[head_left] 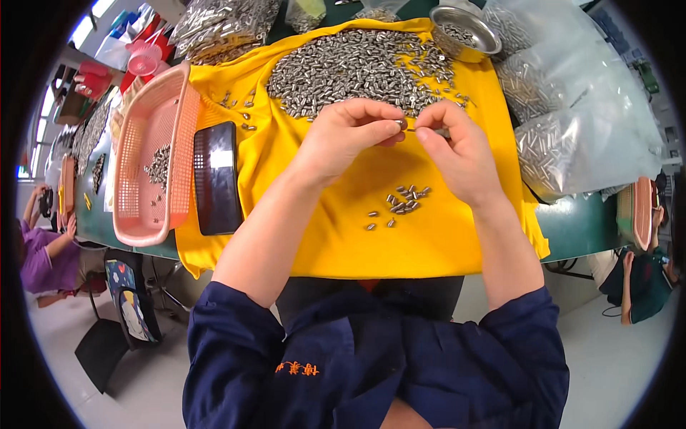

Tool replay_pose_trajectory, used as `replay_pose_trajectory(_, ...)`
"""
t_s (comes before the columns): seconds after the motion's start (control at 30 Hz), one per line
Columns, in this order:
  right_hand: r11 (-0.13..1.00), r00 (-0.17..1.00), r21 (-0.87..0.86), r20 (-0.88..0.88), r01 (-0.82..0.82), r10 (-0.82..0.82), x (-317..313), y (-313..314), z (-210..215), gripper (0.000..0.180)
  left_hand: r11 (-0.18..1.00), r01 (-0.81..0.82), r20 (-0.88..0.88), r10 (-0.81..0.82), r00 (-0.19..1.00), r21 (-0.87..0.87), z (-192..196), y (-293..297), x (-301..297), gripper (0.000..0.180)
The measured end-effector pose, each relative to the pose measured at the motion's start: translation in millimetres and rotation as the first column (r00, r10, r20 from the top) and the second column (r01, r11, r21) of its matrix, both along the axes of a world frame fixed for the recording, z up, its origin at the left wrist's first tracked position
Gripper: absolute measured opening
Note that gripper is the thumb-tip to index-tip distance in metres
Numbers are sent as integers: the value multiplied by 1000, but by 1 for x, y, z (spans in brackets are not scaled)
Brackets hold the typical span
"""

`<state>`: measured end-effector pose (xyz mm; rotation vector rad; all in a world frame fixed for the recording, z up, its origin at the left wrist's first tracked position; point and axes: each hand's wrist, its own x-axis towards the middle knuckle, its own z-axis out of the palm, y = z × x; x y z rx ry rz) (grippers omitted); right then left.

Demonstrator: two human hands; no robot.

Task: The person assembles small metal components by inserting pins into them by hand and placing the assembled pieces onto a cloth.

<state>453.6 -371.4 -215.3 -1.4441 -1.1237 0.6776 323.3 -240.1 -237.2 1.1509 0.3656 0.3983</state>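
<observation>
Over the yellow cloth, my left hand pinches a small metal cylinder between thumb and fingertips. My right hand is closed close beside it, thumb against forefinger. A thin dark pin-like piece shows between the two hands; what else the right fingers grip is hidden. Just beyond my hands lies a big heap of small metal cylinders. Nearer to me, a small group of similar cylinders rests on the cloth.
A pink plastic basket with some metal pieces stands at left, beside a dark phone-like slab. A metal bowl sits at the far right of the heap. Clear bags of metal parts fill the right side. Other people sit at both sides.
</observation>
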Motion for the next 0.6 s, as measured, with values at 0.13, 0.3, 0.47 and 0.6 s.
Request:
replay_pose_trajectory(0.13, 1000, 1000, 13, 1, 9, -9, -4, 0, 1, 6, 1000, 12, 17, -12, 1000, -20, -4, -2, -3, 15)
replay_pose_trajectory(0.3, 999, 996, 34, 88, 25, -28, -6, 1, 1, 6, 1000, 4, 28, -3, 1000, -24, -3, -2, -4, 15)
replay_pose_trajectory(0.47, 996, 974, 59, 213, 63, -74, -8, 2, 1, 7, 998, -18, 35, 16, 999, 57, -2, -2, -4, 15)
replay_pose_trajectory(0.6, 993, 978, 91, 188, 79, -95, -8, 2, 1, 7, 995, 1, 15, -3, 1000, 104, -4, -2, -5, 16)
